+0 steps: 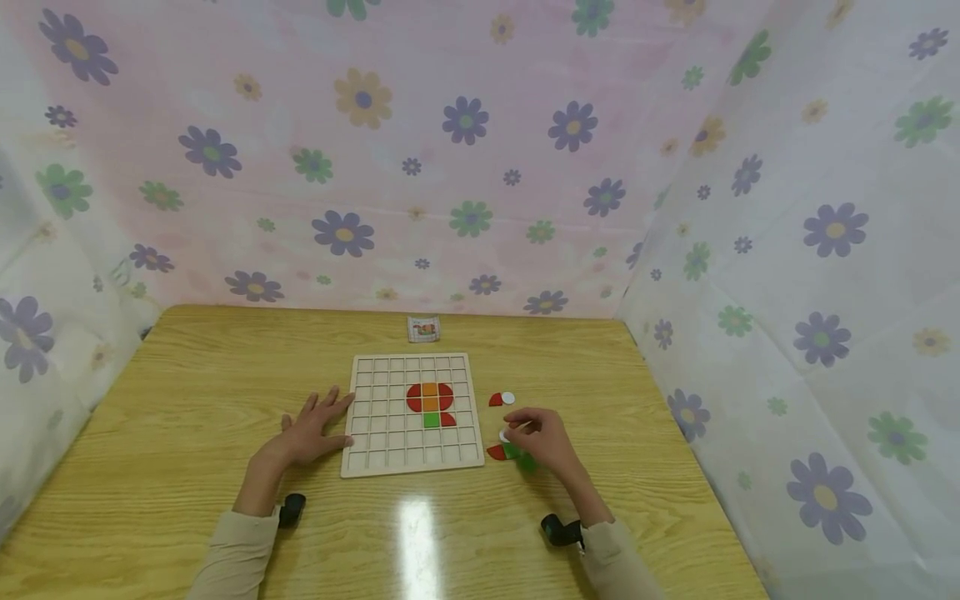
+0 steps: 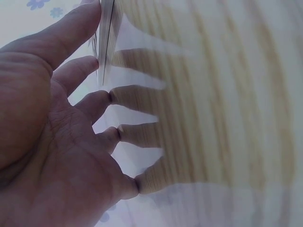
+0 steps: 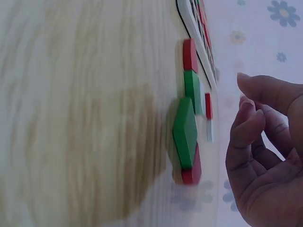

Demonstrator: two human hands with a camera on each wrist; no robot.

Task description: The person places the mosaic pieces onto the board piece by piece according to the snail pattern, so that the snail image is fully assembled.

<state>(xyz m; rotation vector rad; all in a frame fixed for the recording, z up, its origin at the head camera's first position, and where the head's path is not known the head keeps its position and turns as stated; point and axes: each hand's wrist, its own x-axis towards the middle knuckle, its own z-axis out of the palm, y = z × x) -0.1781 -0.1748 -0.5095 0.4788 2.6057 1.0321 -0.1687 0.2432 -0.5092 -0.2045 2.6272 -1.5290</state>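
Your left hand [image 1: 311, 429] lies flat with straight fingers at the left edge of the pale grid board [image 1: 412, 414]. Your right hand [image 1: 542, 437], fingers curled and holding nothing, hovers over red and green pieces [image 3: 185, 130] beside the board.

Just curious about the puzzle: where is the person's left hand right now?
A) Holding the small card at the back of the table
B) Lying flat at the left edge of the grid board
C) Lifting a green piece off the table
B: the left hand lies with fingers spread on the table, at the left edge of the wooden grid board.
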